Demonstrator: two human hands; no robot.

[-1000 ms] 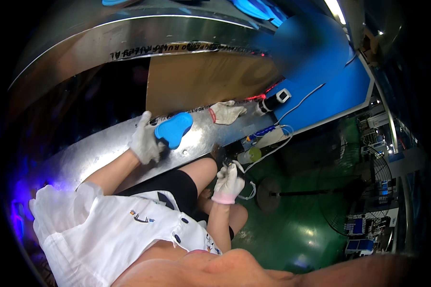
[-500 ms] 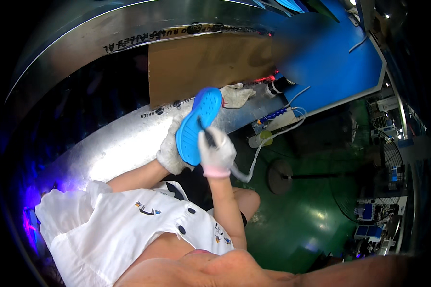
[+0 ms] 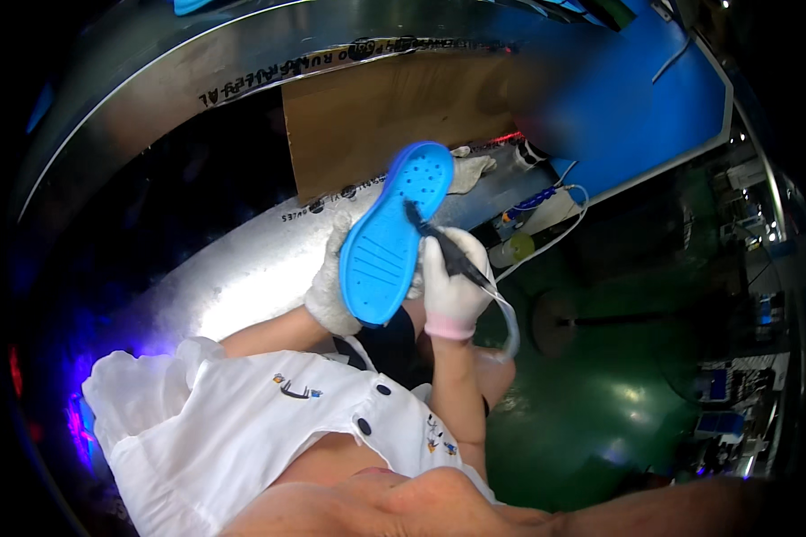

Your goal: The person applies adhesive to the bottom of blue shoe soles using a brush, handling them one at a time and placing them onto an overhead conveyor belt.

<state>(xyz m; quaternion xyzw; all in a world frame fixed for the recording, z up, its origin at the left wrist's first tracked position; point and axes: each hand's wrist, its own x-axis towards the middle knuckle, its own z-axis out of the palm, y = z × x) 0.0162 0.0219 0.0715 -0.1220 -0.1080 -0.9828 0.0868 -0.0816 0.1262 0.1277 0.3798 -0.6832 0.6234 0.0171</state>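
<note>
A bright blue shoe sole (image 3: 378,234) is tilted up in front of me, its inner face with holes and ridges toward me. My left hand (image 3: 325,288), in a white knit glove, grips it from behind along its left edge; some of its fingertips show past the right edge. In my right hand (image 3: 461,300), gloved in white with a pink cuff, is a black brush (image 3: 450,251) with a clear hose (image 3: 512,329) at its rear end. The bristles meet the sole around its middle, at the inner right side.
Behind the sole are a shiny metal worktop (image 3: 233,259) and a brown cardboard sheet (image 3: 376,116). A whitish glove or cloth (image 3: 468,173) lies beyond the sole. At the right are a blue surface (image 3: 663,107), a yellow-green container (image 3: 516,251) and a thin white tube (image 3: 560,242).
The sole has shifted right in the picture and its inner face now shows more fully. My right hand, blurred before, has moved right and the brush is now clearly seen on the sole.
</note>
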